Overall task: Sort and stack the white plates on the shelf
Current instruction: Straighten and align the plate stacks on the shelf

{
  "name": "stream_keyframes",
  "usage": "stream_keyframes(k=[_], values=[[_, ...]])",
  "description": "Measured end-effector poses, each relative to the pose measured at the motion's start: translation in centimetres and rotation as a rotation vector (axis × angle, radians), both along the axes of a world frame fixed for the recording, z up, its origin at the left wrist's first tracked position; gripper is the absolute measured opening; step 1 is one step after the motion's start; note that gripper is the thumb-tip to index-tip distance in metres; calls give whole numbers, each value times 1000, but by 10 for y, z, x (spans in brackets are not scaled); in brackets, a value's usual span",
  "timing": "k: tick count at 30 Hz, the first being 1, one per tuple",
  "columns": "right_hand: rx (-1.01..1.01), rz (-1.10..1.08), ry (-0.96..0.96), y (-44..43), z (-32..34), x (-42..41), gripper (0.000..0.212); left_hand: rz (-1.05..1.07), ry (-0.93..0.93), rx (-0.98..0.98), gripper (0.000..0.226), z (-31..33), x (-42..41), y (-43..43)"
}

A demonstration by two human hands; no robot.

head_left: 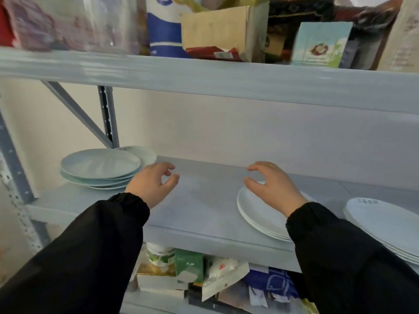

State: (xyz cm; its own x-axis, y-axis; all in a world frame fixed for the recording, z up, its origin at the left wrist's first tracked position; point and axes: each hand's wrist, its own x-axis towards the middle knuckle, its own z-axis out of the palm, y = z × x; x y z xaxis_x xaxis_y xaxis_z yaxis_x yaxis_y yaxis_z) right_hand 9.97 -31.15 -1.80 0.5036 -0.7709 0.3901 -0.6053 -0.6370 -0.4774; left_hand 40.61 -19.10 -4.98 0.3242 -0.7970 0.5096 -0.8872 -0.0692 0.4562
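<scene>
Three stacks of white plates sit on the grey middle shelf. The left stack lies at the back left, with another plate edge behind it. A middle stack sits right of centre, and a right stack lies at the frame's right edge. My left hand hovers just right of the left stack, fingers loosely curled, holding nothing. My right hand hangs over the far edge of the middle stack, fingers relaxed and empty. Black sleeves cover both arms.
The upper shelf hangs low above, loaded with boxes and bags. A grey upright post and diagonal brace stand behind the left stack. Packets and boxes crowd the shelf below.
</scene>
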Motion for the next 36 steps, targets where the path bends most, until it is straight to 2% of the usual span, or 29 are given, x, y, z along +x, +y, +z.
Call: stream_keyframes(k=[7, 14, 17, 22, 26, 28, 31, 34, 36], values=[[-25, 127, 6, 12, 4, 113, 45, 114, -8, -65, 35, 8, 96, 40], [48, 205, 12, 25, -11, 215, 50, 267, 3, -131, 50, -2, 181, 80], [119, 213, -39, 28, -21, 248, 55, 307, 121, -152, 55, -11, 205, 88], [350, 212, -197, 24, -40, 292, 61, 294, 397, -121, 69, -29, 229, 84], [468, 176, -247, 13, -46, 318, 68, 277, 475, -130, 65, -32, 236, 68], [472, 162, -256, 7, -48, 328, 69, 275, 522, -149, 64, -36, 240, 62], [441, 156, -240, -4, -50, 343, 52, 248, 591, -155, 64, -45, 248, 55], [437, 109, -226, -15, -55, 353, 57, 230, 604, -114, 65, -51, 256, 48], [401, 88, -227, -23, -62, 355, 50, 205, 585, -79, 67, -54, 258, 44]])
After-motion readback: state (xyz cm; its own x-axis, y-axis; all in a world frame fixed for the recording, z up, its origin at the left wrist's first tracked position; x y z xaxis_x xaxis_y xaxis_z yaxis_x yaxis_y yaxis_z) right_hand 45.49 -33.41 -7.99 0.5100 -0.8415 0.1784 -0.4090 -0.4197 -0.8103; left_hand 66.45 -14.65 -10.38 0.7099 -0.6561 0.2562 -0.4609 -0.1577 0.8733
